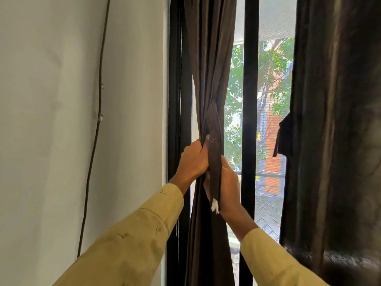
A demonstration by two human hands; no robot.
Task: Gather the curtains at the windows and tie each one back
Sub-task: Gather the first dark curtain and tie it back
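Note:
A dark brown curtain hangs gathered into a narrow bunch at the left side of the window. A tie-back strip of the same cloth runs down the front of the bunch and ends in a frayed white tip. My left hand grips the gathered curtain from the left, fingers curled into the folds. My right hand grips the strip and the bunch from the right, just below the left hand. A second dark curtain hangs loose on the right, with its own tie-back strip dangling at its left edge.
A black window frame stands upright between the two curtains, with trees and a brick building outside. The white wall on the left carries a thin dark cable running down it.

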